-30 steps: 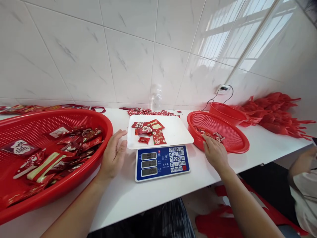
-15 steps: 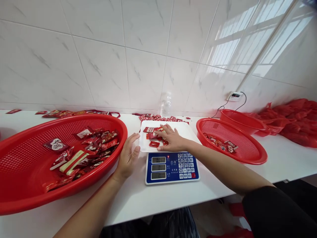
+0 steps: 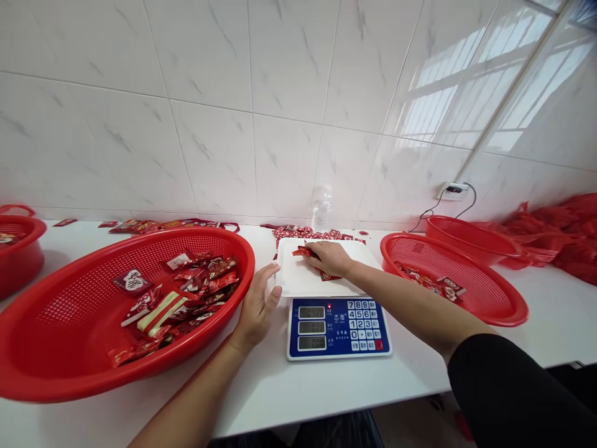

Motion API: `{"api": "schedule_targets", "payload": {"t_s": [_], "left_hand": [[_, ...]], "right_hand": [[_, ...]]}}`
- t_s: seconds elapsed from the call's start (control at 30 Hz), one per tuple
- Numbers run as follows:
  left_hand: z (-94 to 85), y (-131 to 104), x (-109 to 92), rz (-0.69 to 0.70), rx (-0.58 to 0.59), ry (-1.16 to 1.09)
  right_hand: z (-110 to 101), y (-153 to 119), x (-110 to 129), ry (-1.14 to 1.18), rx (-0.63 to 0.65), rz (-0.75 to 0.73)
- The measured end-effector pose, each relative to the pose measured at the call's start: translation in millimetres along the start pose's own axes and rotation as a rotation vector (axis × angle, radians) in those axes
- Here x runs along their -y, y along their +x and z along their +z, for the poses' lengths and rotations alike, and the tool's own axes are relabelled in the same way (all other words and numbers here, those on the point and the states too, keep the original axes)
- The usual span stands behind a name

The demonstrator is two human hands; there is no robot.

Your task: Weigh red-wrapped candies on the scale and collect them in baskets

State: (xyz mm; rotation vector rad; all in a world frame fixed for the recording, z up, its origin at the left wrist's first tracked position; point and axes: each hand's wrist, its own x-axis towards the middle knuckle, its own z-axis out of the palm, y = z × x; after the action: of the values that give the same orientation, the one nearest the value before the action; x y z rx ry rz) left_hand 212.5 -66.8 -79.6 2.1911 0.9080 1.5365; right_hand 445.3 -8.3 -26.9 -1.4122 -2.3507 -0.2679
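Fingers curled, my right hand (image 3: 333, 258) is closed on a bunch of small red wrapped packets (image 3: 301, 252) over the white tray (image 3: 296, 284) of a digital scale (image 3: 339, 330). One flat red packet (image 3: 328, 275) lies on the tray beneath that hand. My left hand (image 3: 255, 308) is open with thumb and fingers apart, its fingertips at the tray's left edge; nothing is in it. To its left stands a large red basket (image 3: 60, 381) holding many red and dark packets (image 3: 205, 280). The fingers of my right hand partly hide what they hold.
A smaller red basket (image 3: 506, 311) with packets stands right of the scale, another red basket (image 3: 476, 239) behind it. Red plastic bags (image 3: 555, 230) lie at far right. A clear bottle (image 3: 321, 211) and loose packets (image 3: 144, 225) line the wall. Another red container (image 3: 21, 264) is at far left.
The right hand, spread over packets on the tray before, has closed and gathered most of them. The left hand stays by the tray edge. The view has shifted slightly left and up.
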Motion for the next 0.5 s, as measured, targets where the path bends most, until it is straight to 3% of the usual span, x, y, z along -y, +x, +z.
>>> {"api": "schedule_targets", "payload": {"t_s": [0.13,0.27,0.4,0.5], "left_hand": [[-0.3,-0.1,0.8,-0.012,-0.003,-0.016],[-0.4,-0.1,1.1,-0.012,-0.007,-0.013],[-0.2,0.5,-0.5,-0.034,-0.010,-0.030],[0.1,0.9,-2.2,-0.063,-0.021,-0.065]], "right_hand": [[-10.3,-1.5,-12.3,0.033,-0.104,0.086],[-33.5,-15.9,-38.1,0.055,-0.226,0.217],[-63.7,-51.4,-83.3,0.021,-0.338,0.384],[-82.7,-91.0,-120.4,-0.187,-0.307,0.517]]}}
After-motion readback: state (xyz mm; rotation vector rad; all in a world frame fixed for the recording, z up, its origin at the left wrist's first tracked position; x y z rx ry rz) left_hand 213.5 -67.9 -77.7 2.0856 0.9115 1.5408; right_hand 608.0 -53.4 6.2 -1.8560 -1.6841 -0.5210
